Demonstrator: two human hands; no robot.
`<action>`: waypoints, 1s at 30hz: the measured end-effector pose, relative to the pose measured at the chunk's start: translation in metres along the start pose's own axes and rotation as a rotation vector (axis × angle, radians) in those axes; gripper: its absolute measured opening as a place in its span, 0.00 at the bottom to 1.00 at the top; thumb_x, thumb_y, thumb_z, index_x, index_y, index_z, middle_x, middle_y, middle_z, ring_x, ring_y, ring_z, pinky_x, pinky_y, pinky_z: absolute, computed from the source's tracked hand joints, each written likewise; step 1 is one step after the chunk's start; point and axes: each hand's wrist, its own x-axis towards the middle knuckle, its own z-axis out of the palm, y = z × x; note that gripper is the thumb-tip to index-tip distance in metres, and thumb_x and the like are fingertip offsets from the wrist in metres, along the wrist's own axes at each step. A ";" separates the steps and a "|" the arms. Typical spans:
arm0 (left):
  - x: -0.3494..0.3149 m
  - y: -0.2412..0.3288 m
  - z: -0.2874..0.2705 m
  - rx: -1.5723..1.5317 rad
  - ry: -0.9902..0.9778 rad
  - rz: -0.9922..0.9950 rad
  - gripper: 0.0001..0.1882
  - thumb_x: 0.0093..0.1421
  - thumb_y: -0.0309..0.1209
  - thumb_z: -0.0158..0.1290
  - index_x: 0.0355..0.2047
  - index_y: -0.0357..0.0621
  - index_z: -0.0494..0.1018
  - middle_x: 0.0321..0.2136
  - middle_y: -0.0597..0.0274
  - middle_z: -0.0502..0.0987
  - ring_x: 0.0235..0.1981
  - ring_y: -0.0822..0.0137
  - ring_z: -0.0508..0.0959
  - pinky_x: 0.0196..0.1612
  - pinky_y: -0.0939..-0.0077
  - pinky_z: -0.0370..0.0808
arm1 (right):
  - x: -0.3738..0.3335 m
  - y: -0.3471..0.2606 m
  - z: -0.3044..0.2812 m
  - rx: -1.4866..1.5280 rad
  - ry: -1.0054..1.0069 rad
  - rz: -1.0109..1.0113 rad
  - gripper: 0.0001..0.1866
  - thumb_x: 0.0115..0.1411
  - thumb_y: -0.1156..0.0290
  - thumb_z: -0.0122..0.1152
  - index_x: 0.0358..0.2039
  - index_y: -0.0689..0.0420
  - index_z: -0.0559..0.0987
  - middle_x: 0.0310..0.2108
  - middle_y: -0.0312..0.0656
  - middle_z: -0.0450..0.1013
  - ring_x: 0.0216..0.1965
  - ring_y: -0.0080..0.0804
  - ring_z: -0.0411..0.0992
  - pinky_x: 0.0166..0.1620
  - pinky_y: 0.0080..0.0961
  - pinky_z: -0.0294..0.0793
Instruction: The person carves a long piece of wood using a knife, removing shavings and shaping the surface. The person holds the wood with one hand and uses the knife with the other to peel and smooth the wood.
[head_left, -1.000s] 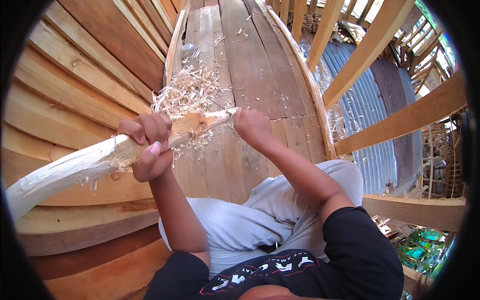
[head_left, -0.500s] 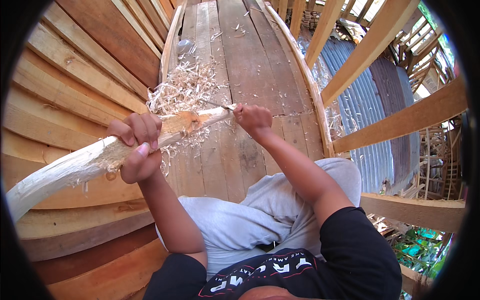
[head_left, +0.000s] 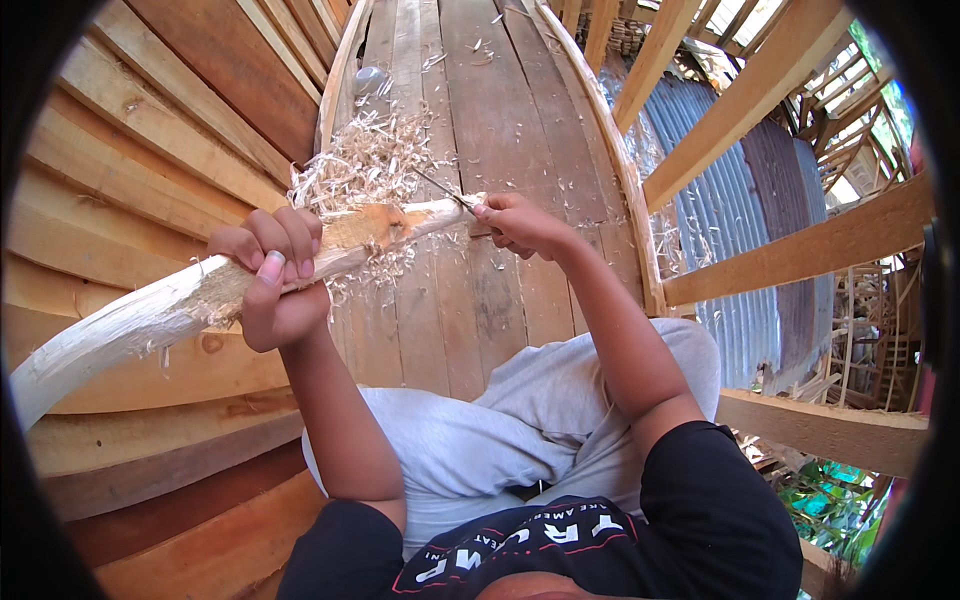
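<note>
A long pale wooden pole (head_left: 140, 322), stripped of bark, slants from the left rim up toward the middle, with a brown knot near its far end. My left hand (head_left: 270, 268) is wrapped round the pole, thumb on top, in front of the plank wall. At the pole's tapered far end, my right hand (head_left: 520, 225) is closed on the handle of a knife (head_left: 447, 189). The dark, thin blade lies across the pole's tip, pointing up and left. Most of the handle is hidden in my fingers.
Curled wood shavings (head_left: 375, 155) are heaped on the plank floor (head_left: 500, 90) beyond the pole. A clear cup-like container (head_left: 370, 82) stands beside the heap. Stacked boards form a wall (head_left: 120, 200) at the left; a wooden railing (head_left: 800, 240) and corrugated metal sheets (head_left: 720, 180) are at the right.
My right hand has turned and shifted slightly right, bringing more of the knife blade into view. The pole's tip shows a little farther right; my left hand keeps its grip.
</note>
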 end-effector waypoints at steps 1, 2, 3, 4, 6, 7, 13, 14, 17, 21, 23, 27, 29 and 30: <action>0.001 0.001 0.000 -0.010 0.006 0.001 0.08 0.46 0.27 0.46 0.25 0.51 0.57 0.16 0.69 0.56 0.18 0.75 0.58 0.30 0.74 0.58 | -0.001 0.001 -0.006 0.027 -0.034 0.004 0.19 0.68 0.54 0.44 0.32 0.58 0.72 0.19 0.33 0.61 0.16 0.19 0.55 0.16 0.22 0.53; 0.001 0.003 0.000 -0.020 0.012 0.002 0.08 0.47 0.27 0.46 0.25 0.51 0.57 0.16 0.69 0.56 0.18 0.75 0.58 0.30 0.74 0.58 | -0.001 0.001 -0.008 0.055 -0.069 0.008 0.18 0.68 0.57 0.45 0.33 0.61 0.73 0.21 0.36 0.65 0.17 0.20 0.59 0.17 0.24 0.57; 0.002 0.004 0.000 -0.031 0.017 0.002 0.08 0.47 0.27 0.46 0.25 0.51 0.58 0.16 0.69 0.57 0.18 0.75 0.58 0.30 0.74 0.58 | -0.001 0.002 -0.008 0.036 -0.036 -0.038 0.18 0.68 0.57 0.44 0.34 0.60 0.73 0.20 0.36 0.64 0.17 0.20 0.59 0.17 0.23 0.56; 0.003 0.005 0.000 -0.039 0.018 -0.002 0.08 0.48 0.27 0.47 0.25 0.51 0.58 0.16 0.69 0.57 0.18 0.75 0.58 0.30 0.74 0.58 | -0.001 0.004 -0.005 0.017 -0.004 -0.085 0.18 0.68 0.57 0.44 0.35 0.60 0.73 0.20 0.36 0.64 0.16 0.20 0.58 0.17 0.23 0.55; 0.003 0.005 -0.001 -0.054 0.015 -0.009 0.08 0.48 0.27 0.47 0.25 0.51 0.58 0.16 0.69 0.57 0.18 0.75 0.58 0.30 0.74 0.58 | 0.004 0.012 -0.001 -0.114 0.094 -0.219 0.18 0.69 0.57 0.43 0.36 0.59 0.72 0.18 0.34 0.62 0.16 0.19 0.57 0.16 0.23 0.54; 0.004 0.005 -0.001 -0.069 0.003 0.002 0.08 0.48 0.26 0.46 0.26 0.50 0.58 0.16 0.69 0.57 0.18 0.74 0.59 0.30 0.74 0.59 | 0.009 0.017 0.001 -0.226 0.161 -0.306 0.17 0.69 0.58 0.42 0.35 0.59 0.72 0.17 0.33 0.61 0.15 0.19 0.56 0.16 0.23 0.53; 0.003 0.008 0.001 -0.087 -0.043 0.031 0.08 0.47 0.24 0.45 0.27 0.48 0.58 0.17 0.67 0.59 0.18 0.73 0.60 0.30 0.72 0.60 | -0.008 0.004 0.007 0.568 -0.304 0.065 0.19 0.70 0.56 0.32 0.25 0.52 0.64 0.11 0.28 0.51 0.09 0.16 0.47 0.10 0.18 0.46; 0.003 0.007 0.000 -0.091 -0.045 0.029 0.08 0.47 0.24 0.45 0.28 0.48 0.58 0.17 0.66 0.59 0.18 0.73 0.60 0.30 0.72 0.60 | -0.009 0.005 0.005 0.713 -0.429 0.132 0.20 0.70 0.56 0.30 0.24 0.51 0.63 0.11 0.28 0.51 0.08 0.17 0.47 0.09 0.18 0.46; 0.002 0.004 0.003 -0.099 -0.034 0.029 0.09 0.47 0.24 0.45 0.28 0.47 0.58 0.17 0.66 0.59 0.18 0.72 0.61 0.29 0.72 0.61 | -0.009 0.012 0.006 0.645 -0.396 0.101 0.21 0.70 0.54 0.27 0.23 0.50 0.61 0.10 0.28 0.50 0.08 0.16 0.45 0.07 0.16 0.44; 0.002 0.003 0.003 -0.046 -0.056 0.040 0.10 0.47 0.21 0.45 0.28 0.46 0.58 0.17 0.65 0.59 0.18 0.72 0.62 0.28 0.72 0.61 | -0.015 0.012 0.000 0.588 -0.527 0.204 0.22 0.70 0.52 0.27 0.22 0.50 0.61 0.10 0.27 0.48 0.08 0.15 0.43 0.07 0.16 0.43; 0.002 0.001 0.003 -0.044 -0.062 0.058 0.10 0.46 0.21 0.45 0.28 0.46 0.57 0.17 0.65 0.59 0.18 0.72 0.62 0.27 0.72 0.61 | -0.018 0.008 0.000 0.556 -0.519 0.262 0.22 0.70 0.51 0.27 0.22 0.49 0.60 0.10 0.27 0.47 0.08 0.15 0.42 0.08 0.17 0.42; 0.001 -0.002 0.006 -0.047 -0.055 0.060 0.11 0.45 0.21 0.45 0.28 0.47 0.57 0.17 0.65 0.59 0.18 0.72 0.61 0.27 0.72 0.61 | -0.015 0.011 0.002 0.450 -0.461 0.266 0.24 0.70 0.49 0.27 0.22 0.49 0.59 0.11 0.26 0.46 0.09 0.14 0.41 0.08 0.17 0.41; 0.001 -0.003 0.002 -0.058 -0.037 0.050 0.11 0.45 0.22 0.46 0.28 0.47 0.57 0.17 0.65 0.59 0.17 0.72 0.61 0.28 0.72 0.60 | -0.015 0.009 0.006 0.391 -0.440 0.260 0.24 0.70 0.48 0.26 0.21 0.48 0.58 0.11 0.25 0.46 0.09 0.14 0.40 0.09 0.17 0.40; 0.002 -0.003 0.000 -0.064 -0.028 0.045 0.11 0.44 0.22 0.46 0.27 0.47 0.56 0.17 0.65 0.59 0.17 0.72 0.61 0.28 0.72 0.60 | -0.015 0.008 0.008 0.373 -0.426 0.259 0.24 0.70 0.48 0.26 0.21 0.48 0.58 0.11 0.25 0.46 0.09 0.14 0.40 0.09 0.17 0.40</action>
